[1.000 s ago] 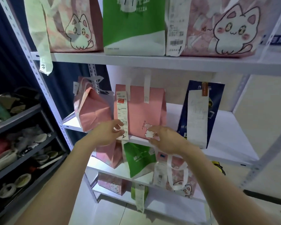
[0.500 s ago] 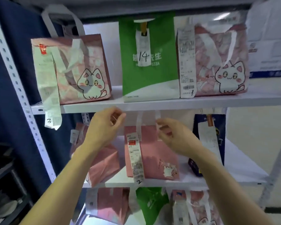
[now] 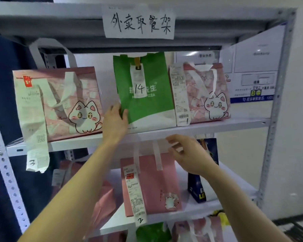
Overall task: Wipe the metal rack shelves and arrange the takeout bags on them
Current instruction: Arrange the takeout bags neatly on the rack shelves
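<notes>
A white metal rack holds takeout bags. On its upper shelf stand a pink cat bag with a long receipt marked 3, a green pizza bag tagged 14, and another pink cat bag. My left hand grips the green bag's lower left edge, thumb on its front. My right hand hovers below that shelf's front edge, fingers apart and empty. One shelf down, a pink bag with a receipt marked 2 stands upright, with a dark blue bag to its right.
A handwritten paper sign hangs on the top shelf's edge. A tilted pink bag sits left on the middle shelf. More green and pink bags show on the shelf below. A dark blue curtain is at the left, a white wall at the right.
My view has tilted up to the upper shelf. Both hands rose from the middle shelf's pink bag; the left one took hold of the green bag's edge.
</notes>
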